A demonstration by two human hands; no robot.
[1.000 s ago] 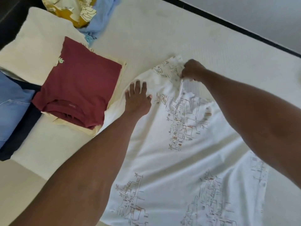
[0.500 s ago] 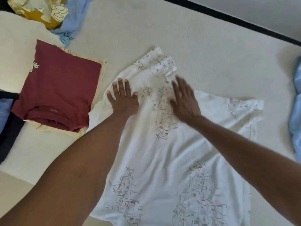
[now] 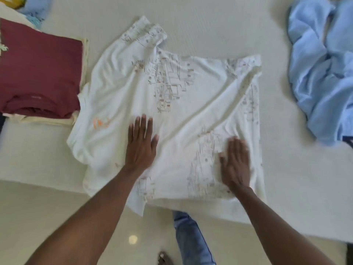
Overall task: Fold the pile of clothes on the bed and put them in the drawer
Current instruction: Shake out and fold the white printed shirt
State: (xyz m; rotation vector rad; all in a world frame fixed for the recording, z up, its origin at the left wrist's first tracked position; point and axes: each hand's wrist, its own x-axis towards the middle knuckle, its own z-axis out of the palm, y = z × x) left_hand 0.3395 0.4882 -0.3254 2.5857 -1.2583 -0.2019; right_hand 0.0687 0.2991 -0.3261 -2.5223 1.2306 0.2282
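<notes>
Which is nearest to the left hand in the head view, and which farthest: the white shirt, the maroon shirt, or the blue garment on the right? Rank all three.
1. White shirt: directly under the left hand, touching it.
2. Maroon shirt: folded, to the left.
3. Blue garment: crumpled at the far right.

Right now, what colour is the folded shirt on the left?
Maroon: the folded shirt shows best in the head view.

Plenty of bare bed (image 3: 210, 22) past the far edge of the white shirt (image 3: 183, 104), open to reach across. Blocked on the left by a maroon folded stack (image 3: 38, 73) touching the shirt's edge. Crumpled blue garment (image 3: 322, 73) off right, with a bare strip between.
</notes>
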